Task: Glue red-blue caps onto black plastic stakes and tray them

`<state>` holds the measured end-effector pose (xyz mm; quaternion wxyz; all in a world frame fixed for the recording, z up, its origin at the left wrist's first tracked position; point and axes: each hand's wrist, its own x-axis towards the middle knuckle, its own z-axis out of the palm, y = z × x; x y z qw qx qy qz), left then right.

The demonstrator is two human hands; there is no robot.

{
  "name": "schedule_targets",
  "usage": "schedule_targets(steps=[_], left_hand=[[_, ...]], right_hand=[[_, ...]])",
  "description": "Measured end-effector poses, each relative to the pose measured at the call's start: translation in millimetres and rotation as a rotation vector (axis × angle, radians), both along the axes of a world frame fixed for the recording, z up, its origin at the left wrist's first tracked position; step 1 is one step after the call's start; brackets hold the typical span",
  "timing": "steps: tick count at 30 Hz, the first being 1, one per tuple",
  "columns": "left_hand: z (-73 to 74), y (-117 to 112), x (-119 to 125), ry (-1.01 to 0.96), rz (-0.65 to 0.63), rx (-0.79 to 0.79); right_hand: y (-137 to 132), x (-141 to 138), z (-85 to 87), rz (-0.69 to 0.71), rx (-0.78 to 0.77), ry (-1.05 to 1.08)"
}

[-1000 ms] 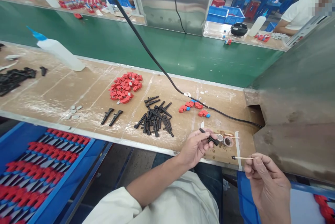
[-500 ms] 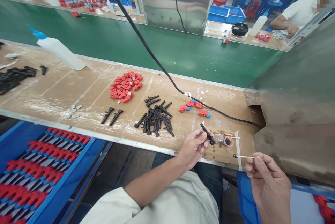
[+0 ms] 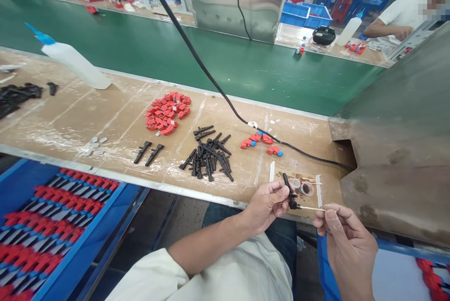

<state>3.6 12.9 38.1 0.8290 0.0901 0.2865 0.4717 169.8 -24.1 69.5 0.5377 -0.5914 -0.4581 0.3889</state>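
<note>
My left hand (image 3: 266, 205) pinches a thin black plastic part (image 3: 289, 191), held nearly upright over the bench's front edge. My right hand (image 3: 346, 240) pinches a thin wooden swab stick (image 3: 311, 208) whose dark tip touches the lower end of that black part. Just behind them sit two small round caps (image 3: 303, 187), one with dark liquid, with more sticks lying across them. A pile of like black parts (image 3: 210, 153) lies on the bench to the left.
A heap of red clips (image 3: 168, 112), a few red-and-blue pieces (image 3: 260, 142), two lone black parts (image 3: 148, 152), a white squeeze bottle (image 3: 72, 62) and a black cable (image 3: 218, 90) lie on the bench. A blue tray (image 3: 45, 226) of assembled pieces is lower left. Another person (image 3: 404, 15) sits beyond the green belt.
My left hand turned the black part from lying flat to nearly upright and drew it nearer. My right hand moved the stick left until its tip met the part.
</note>
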Motion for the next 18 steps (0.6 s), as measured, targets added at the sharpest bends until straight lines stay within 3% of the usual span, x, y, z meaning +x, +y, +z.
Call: schedule_targets(steps=[5,12,18], left_hand=[[-1.1,1,-1,0.005,-0.007,0.005],[-0.8,1,-4,0.062,-0.029,0.046],[-0.4,3,-8,0.081,-0.091,0.051]], right_hand=[[-7,6,-6.4,0.005,0.032,-0.215],[-7,13,4.9,0.161,0.412,-0.839],[-6,16,14.1,0.315,0.65,-1.062]])
